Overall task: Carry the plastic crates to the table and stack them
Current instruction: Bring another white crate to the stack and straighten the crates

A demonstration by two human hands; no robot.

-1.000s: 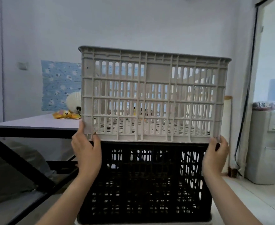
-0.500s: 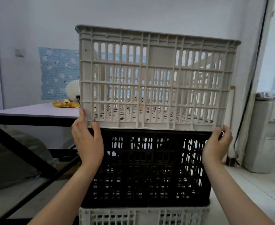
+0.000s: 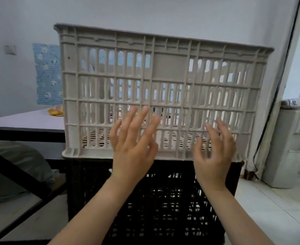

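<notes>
— Pale wall (image 3: 163, 13) behind us, grey-topped table (image 3: 21, 119) at our left. Where did we have the crates?
— Just beside the table's edge: the beige crate (image 3: 163, 71) sat on top of the black crate (image 3: 163, 209).
— And our hands?
— Our left hand (image 3: 133, 149) and right hand (image 3: 214, 156) were raised before the beige crate's lower wall, fingers spread wide, gripping nothing. Whether they touched it, we couldn't tell.

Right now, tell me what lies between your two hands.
Nothing is held there. In the head view the gap between the left hand and right hand shows only the lower wall of the beige crate, above the black crate.
</notes>
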